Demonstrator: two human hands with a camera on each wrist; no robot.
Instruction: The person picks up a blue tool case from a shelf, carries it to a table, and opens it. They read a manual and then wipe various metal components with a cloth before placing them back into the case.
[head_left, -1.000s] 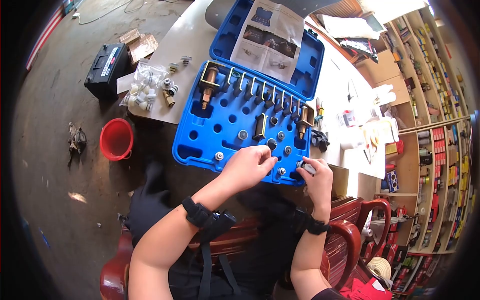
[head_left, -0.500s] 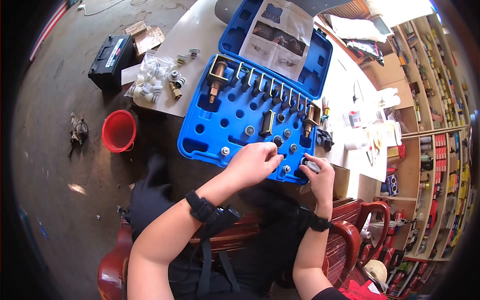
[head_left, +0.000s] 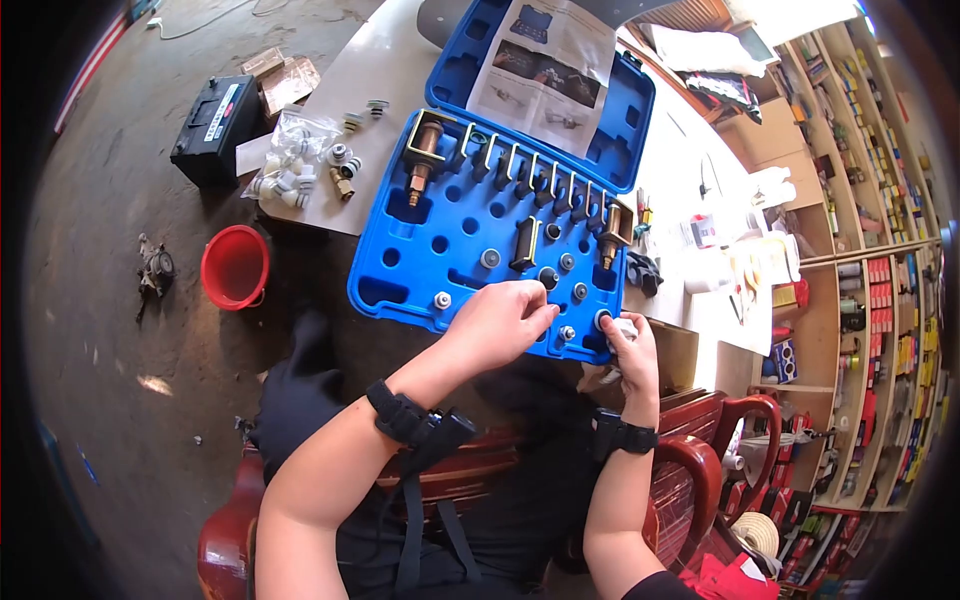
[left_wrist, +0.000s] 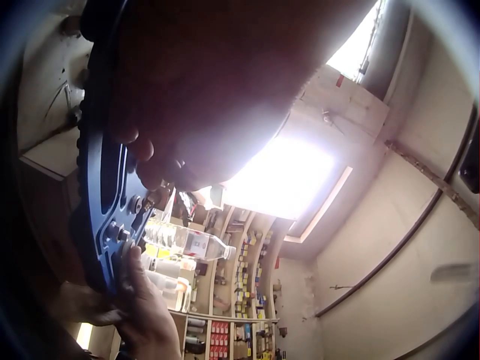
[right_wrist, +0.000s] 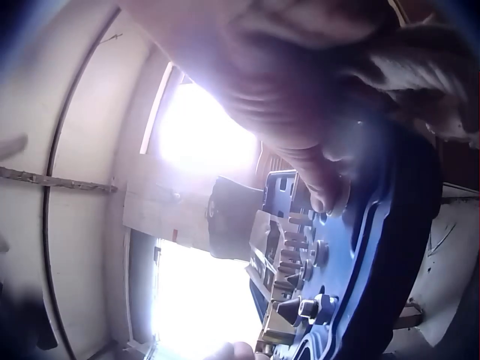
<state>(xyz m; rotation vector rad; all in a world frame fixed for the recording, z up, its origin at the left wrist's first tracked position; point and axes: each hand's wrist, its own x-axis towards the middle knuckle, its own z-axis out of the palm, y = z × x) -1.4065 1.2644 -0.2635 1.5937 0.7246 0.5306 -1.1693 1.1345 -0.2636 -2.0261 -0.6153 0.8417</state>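
The blue tool case lies unfolded at the table's edge, holding brackets, two brass fittings and several round adapters. My left hand is over its front middle, fingers loosely curled, beside a black-topped adapter; nothing shows between thumb and index finger. At the front right corner my right hand holds a round adapter, thumb on its top. In the left wrist view this thumb lies over the case face and the other fingers are behind the edge. Something whitish shows behind the thumb.
A printed instruction sheet lies in the raised lid. Left of the case are a bag of white fittings and loose brass fittings. A red bucket and black battery stand on the floor. Gloves lie to the right.
The right hand has brought the adapter down onto the case corner, its thumb now on top and fingers lower. The left hand keeps its place over the case; the head view shifts slightly.
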